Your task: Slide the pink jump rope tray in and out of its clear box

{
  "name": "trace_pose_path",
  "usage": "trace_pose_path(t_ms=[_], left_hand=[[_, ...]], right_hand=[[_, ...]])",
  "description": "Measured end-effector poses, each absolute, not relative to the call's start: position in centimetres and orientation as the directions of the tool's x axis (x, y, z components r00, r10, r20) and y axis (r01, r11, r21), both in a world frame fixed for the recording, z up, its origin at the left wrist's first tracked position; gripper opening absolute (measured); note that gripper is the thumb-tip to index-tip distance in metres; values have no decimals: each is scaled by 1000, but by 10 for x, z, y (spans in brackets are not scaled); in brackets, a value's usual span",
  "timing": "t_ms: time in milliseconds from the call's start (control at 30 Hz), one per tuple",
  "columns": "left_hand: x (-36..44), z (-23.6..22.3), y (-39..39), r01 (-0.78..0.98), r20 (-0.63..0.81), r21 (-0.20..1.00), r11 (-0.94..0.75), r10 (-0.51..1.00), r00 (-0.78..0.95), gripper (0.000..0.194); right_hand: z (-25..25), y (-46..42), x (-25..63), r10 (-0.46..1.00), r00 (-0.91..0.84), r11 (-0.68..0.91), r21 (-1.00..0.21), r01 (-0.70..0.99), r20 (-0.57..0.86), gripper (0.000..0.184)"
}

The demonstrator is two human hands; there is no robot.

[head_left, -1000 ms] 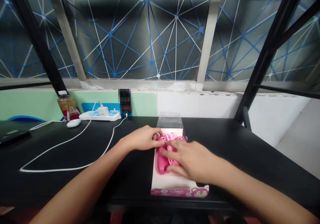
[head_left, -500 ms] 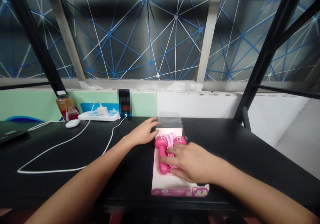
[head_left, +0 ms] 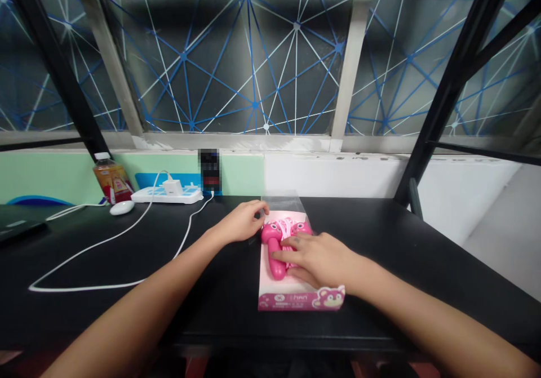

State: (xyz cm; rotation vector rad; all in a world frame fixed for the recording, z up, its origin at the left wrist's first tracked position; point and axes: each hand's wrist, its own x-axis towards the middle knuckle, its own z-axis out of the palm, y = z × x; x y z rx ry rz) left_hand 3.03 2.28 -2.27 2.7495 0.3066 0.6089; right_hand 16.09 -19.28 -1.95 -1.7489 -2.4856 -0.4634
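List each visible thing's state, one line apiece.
Tray: open on top
Pink handles: lying in it, partly covered
Pink cord: bundled between them
Clear plastic: sticking out at the far end
Left hand: curled, at the far left corner
Right hand: spread over the handles
Bottle: capped
Charger: plugged into power strip
Dark device: upright, screen pixelated
White cable: looped across table
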Motion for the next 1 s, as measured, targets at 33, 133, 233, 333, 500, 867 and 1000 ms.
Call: trace_pose_path(t_ms=[33, 133, 233, 333, 500, 867, 1000], left_hand=[[29, -22, 20, 142, 367, 332, -932, 267, 891, 15], [26, -20, 11, 137, 349, 311, -940, 247, 904, 21], [25, -19, 3, 124, 349, 291, -949, 226, 909, 23], [27, -19, -5, 103, 349, 291, -951, 205, 914, 21], [28, -19, -10, 99, 372, 311, -945, 217, 902, 21], [23, -15, 0, 111, 371, 326, -939, 235, 898, 34], [25, -20, -4, 81, 393, 339, -937, 219, 893, 30]], right_hand=[[-22, -191, 162, 916, -329, 284, 208, 936, 230, 36], [-28, -186, 166, 929, -272, 221, 213, 952, 251, 38], [-34, -181, 170, 921, -266, 194, 257, 947, 285, 38], [-40, -177, 178, 908, -271, 169, 313, 935, 321, 38], [-34, -184, 177, 887, -264, 172, 260, 950, 379, 35], [-18, -202, 147, 855, -490, 518, -254, 816, 171, 46], [-26, -192, 155, 911, -356, 395, -196, 898, 206, 42]])
